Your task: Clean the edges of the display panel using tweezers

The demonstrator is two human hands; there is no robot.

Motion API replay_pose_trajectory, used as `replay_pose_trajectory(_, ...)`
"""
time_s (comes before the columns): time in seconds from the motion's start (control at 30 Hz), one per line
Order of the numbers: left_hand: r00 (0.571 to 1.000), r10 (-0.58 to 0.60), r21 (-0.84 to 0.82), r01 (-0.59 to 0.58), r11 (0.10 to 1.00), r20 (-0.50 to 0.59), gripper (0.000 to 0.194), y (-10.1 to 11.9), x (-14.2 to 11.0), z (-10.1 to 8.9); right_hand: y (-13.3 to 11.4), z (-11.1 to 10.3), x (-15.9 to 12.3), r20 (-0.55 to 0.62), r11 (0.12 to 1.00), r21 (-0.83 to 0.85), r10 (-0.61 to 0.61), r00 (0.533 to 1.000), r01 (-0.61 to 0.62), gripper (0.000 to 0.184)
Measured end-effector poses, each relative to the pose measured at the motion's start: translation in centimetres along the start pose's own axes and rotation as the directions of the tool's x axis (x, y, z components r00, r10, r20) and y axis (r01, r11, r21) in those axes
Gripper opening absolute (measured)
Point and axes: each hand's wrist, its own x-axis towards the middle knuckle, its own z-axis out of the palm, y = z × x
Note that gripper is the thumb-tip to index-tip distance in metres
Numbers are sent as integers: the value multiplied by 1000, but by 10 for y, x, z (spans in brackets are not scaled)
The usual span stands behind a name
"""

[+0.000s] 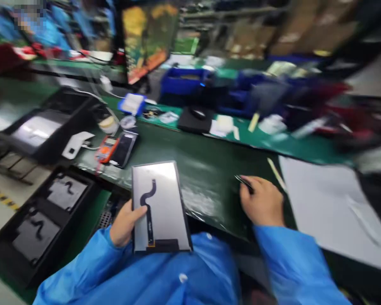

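The panel (161,199) has a smooth silvery metal back; the bench mat (209,186) is glossy green; the sleeve (292,262) is blue cloth.

The person is holding a phone display panel (161,207) with a black flex cable (150,224) in the left hand (126,223), and the thumb is lying across the panel's side. The right hand (262,203) is pinching a small pointed metal tool (244,182) just above the green work mat (209,186). An orange multimeter (106,149) and a black phone-like device (123,149) are lying together on the mat, while a black tray (42,210) with two more panels (66,191) is sitting at the left, below the mat's edge.
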Motion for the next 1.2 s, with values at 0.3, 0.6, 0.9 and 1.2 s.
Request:
replay_pose_trajectory(0.3,991,-128,253,131,959,-30,67,-14,13,43,-12,9,-113,268,722,518,372,889,-459,34)
replay_pose_trajectory(0.6,994,-84,336,101,936,-64,67,-20,9,69,-8,1,-117,557,418,638,329,763,-647,35)
replay_pose_trajectory(0.9,993,-94,333,110,937,-66,64,-21,14,58,-11,4,-114,547,507,598,309,778,-621,25)
replay_pose_trajectory(1.2,997,-56,356,70,932,-49,66,-22,12,51,-16,9,-109,543,476,596,354,761,-647,27)
